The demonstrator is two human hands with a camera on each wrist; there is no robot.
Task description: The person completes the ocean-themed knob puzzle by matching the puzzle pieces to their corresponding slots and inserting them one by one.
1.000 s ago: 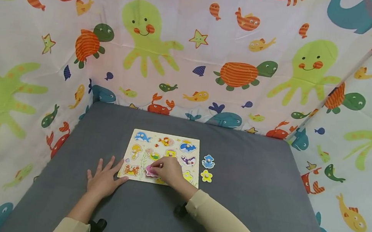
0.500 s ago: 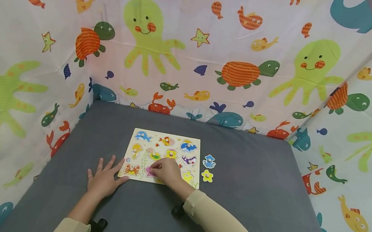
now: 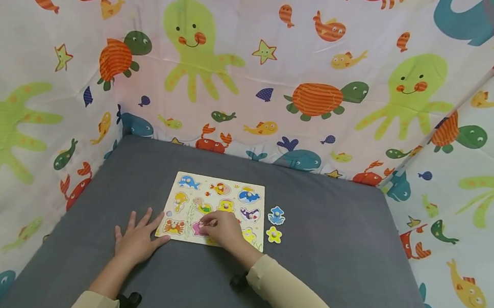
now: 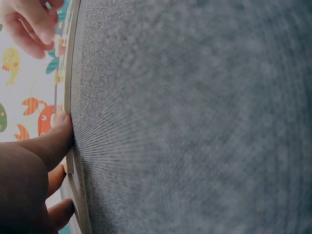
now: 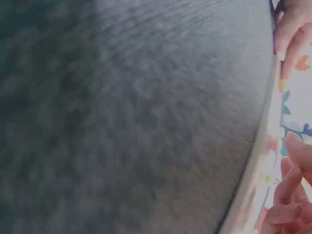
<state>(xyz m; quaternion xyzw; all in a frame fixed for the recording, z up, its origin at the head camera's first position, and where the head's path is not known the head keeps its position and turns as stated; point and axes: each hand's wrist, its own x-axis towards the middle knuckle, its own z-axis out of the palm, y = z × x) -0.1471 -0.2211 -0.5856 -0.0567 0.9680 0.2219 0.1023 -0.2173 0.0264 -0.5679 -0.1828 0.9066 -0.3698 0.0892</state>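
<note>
A wooden knob puzzle board (image 3: 179, 235) with sea-animal pieces lies on the grey table. The left hand (image 3: 136, 240) rests at its lower left corner, fingers spread; in the left wrist view the thumb (image 4: 56, 139) touches the board's edge. Over the board's lower middle, the right hand (image 3: 224, 229) has its fingertips right at a pink puzzle piece (image 3: 196, 229), which lies flat and is partly hidden by them. In the right wrist view the right hand's fingers (image 5: 287, 190) are loosely curled, with a gap between thumb and index finger and nothing seen between them.
Right of the board lie a blue squid-like piece (image 3: 276, 215) and a yellow star-shaped piece (image 3: 273, 234), both with knobs. A sea-animal curtain (image 3: 238, 71) hangs behind and beside the grey table (image 3: 329, 236). Dark wrist devices (image 3: 130, 303) sit under the sleeves.
The pink piece, tilted under the right fingertips a second ago, now lies flat in the board. The right fingers have shifted slightly off it. The left hand stays in place.
</note>
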